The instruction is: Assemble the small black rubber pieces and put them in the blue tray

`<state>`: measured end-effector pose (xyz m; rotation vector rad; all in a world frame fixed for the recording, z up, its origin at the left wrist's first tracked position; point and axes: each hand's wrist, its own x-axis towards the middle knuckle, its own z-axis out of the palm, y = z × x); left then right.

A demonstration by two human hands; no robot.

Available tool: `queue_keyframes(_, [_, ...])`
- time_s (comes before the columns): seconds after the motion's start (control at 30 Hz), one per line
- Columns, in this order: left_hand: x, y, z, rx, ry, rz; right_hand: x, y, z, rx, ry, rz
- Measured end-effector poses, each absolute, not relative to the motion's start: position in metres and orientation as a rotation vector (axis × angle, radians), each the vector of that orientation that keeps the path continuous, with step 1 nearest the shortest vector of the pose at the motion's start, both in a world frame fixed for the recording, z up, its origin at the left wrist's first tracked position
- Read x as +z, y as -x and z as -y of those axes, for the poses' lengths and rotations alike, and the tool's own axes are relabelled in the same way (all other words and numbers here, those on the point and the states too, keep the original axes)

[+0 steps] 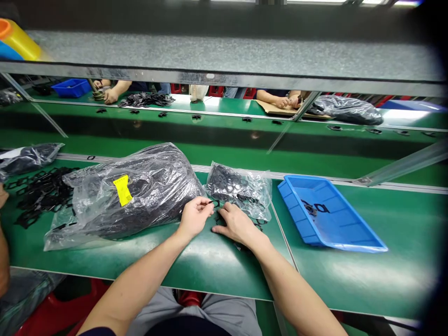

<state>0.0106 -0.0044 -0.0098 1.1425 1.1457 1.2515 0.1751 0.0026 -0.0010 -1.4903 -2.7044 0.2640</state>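
Note:
My left hand pinches a small black plastic frame between thumb and fingers, just above the green bench. Close by on the right, my right hand reaches palm down over loose black parts, thumb spread from the fingers. It partly covers those parts, and I see nothing gripped in it. Behind it lies a clear bag of small black and shiny round parts. A large clear bag full of black parts, with a yellow label, lies beside my left hand.
A blue tray holding a few black parts stands at right. On the left are a heap of black frames, another bag and a person's arm. Across the bench, co-workers' hands work beyond a conveyor carrying black pieces.

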Motion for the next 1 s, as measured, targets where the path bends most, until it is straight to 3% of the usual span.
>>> queue_keyframes(1.0, [-0.017, -0.014, 0.004, 1.244, -1.14, -1.137, 0.007, -0.194, -0.01, 0.634, 1.55, 2.743])
